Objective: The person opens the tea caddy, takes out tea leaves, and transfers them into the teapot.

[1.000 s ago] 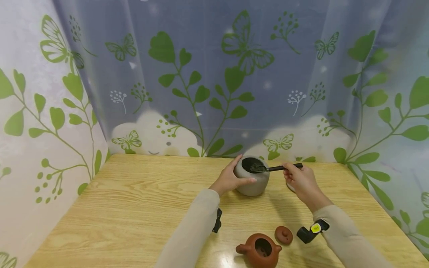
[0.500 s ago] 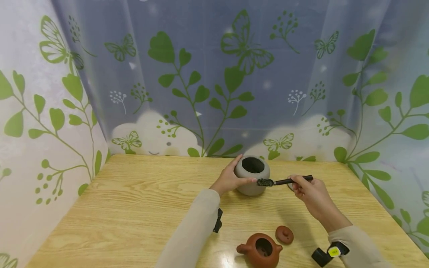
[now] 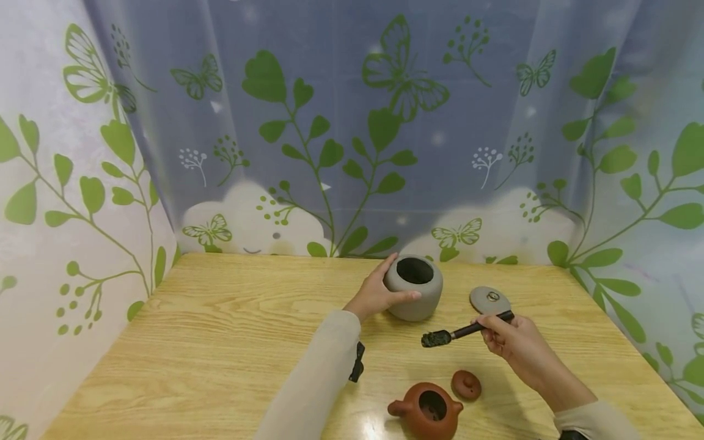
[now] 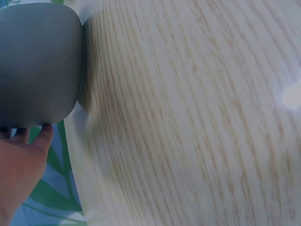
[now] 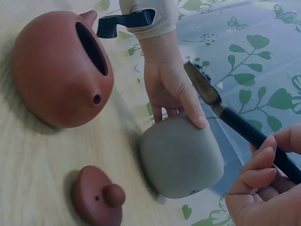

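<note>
My left hand point(image 3: 379, 292) grips the side of a round grey jar point(image 3: 415, 299), its thumb across the front and fingers behind. The jar's dark mouth faces up, and it stands on the table. In my right hand point(image 3: 514, 342) is a tea scoop point(image 3: 467, 330), pinched by its black handle. Dark green tea leaves point(image 3: 436, 338) fill the scoop's end, which is held level above the table, between jar and teapot. The right wrist view shows the scoop point(image 5: 244, 127) from its metal underside. A reddish-brown clay teapot point(image 3: 420, 423) sits lidless near the front, with a little dark matter inside.
The teapot's lid point(image 3: 466, 385) lies just right of the teapot. A flat grey lid point(image 3: 484, 300) with a small ring knob lies right of the jar, beyond my right hand. Patterned cloth point(image 3: 330, 122) hangs round the wooden table's point(image 3: 231, 342) back and sides.
The scoop came out of the jar loaded with tea leaves. My right hand then brought it toward the front, near the teapot, uncovering the grey lid. The left hand stayed on the jar.
</note>
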Motion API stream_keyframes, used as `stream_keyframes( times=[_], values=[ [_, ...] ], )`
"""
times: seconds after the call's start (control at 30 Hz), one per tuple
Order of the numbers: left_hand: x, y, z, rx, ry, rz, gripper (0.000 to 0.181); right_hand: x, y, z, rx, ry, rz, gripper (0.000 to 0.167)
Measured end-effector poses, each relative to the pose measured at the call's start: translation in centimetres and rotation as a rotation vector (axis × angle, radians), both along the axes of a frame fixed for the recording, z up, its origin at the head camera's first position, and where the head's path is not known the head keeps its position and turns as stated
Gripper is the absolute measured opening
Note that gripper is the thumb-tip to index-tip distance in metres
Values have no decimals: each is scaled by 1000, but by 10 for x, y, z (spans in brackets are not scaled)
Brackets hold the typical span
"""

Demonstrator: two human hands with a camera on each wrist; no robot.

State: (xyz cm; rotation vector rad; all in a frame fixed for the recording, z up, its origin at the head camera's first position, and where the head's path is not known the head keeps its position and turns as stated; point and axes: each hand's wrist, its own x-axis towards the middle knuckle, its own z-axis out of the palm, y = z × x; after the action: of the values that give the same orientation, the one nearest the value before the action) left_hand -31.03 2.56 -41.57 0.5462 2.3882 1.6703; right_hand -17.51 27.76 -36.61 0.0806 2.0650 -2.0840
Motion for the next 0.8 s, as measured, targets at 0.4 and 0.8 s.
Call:
stream_keyframes(
  times=[0.4, 0.8],
  values=[
    [0, 0, 0, 3, -1, -6, 101, 11, 15, -20, 53, 11, 265, 26],
    [-1, -1, -1, 7, -2, -9, 101, 14, 10, -23, 127, 14, 338, 24]
  ],
)
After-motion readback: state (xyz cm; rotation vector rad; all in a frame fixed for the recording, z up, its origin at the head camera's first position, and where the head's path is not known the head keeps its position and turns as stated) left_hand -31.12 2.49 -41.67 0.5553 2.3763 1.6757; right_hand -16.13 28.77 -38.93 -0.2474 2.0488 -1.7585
